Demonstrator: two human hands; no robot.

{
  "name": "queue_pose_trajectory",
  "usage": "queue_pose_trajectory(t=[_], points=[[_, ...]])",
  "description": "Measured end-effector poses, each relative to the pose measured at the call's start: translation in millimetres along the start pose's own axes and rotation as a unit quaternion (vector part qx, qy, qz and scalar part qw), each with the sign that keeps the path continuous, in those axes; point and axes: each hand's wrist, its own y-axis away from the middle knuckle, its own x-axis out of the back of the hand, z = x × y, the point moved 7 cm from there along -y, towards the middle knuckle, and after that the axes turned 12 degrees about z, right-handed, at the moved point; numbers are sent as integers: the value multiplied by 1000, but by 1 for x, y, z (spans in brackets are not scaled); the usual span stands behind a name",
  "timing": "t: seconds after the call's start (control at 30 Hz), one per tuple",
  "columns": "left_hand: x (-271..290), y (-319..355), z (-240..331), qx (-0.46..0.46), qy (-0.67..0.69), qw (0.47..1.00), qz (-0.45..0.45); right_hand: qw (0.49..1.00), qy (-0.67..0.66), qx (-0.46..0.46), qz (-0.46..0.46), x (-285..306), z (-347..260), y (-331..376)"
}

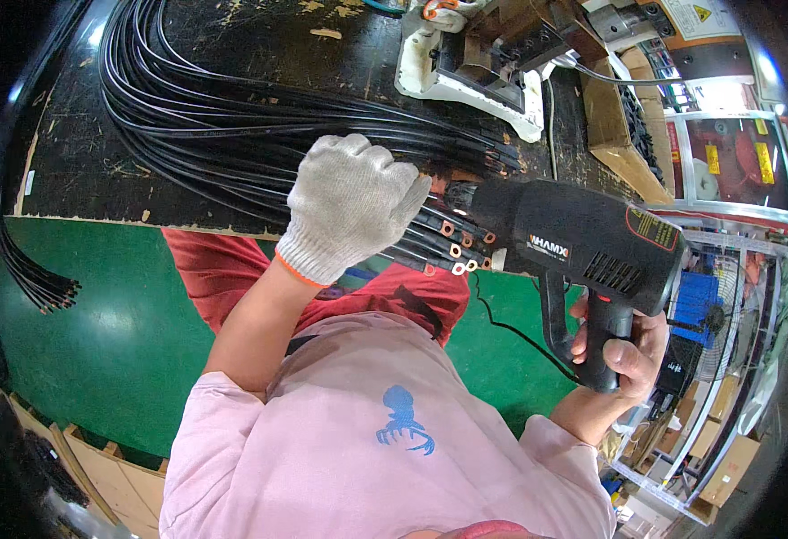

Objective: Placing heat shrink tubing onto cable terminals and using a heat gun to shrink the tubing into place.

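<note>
My left hand (349,202), in a pale knitted glove with an orange cuff edge, is closed in a fist over a bundle of black cables (232,135). It grips a cable whose end shows by the thumb, though the fist hides most of it. Just right of the fist is the nozzle of a black heat gun (592,242), pointing left at that end. My bare right hand (637,355) wraps round the gun's handle. Below the nozzle, several copper cable lugs (457,242) stick out past the table's front edge.
The dark worn table (259,45) bears a white-based machine (475,72) at the back. An open cardboard box (628,135) of small black parts stands right of it. More cables (35,278) hang off the left edge. A fan (708,305) and shelving are at right.
</note>
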Motion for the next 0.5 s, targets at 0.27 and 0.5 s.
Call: queue_pose_trajectory(t=[0.27,0.5], points=[[0,-1,1,7,7,1000,8,999,5,-34,17,17,3,3],[-3,-8,0,-8,-8,1000,16,999,12,-40,22,35,8,4]])
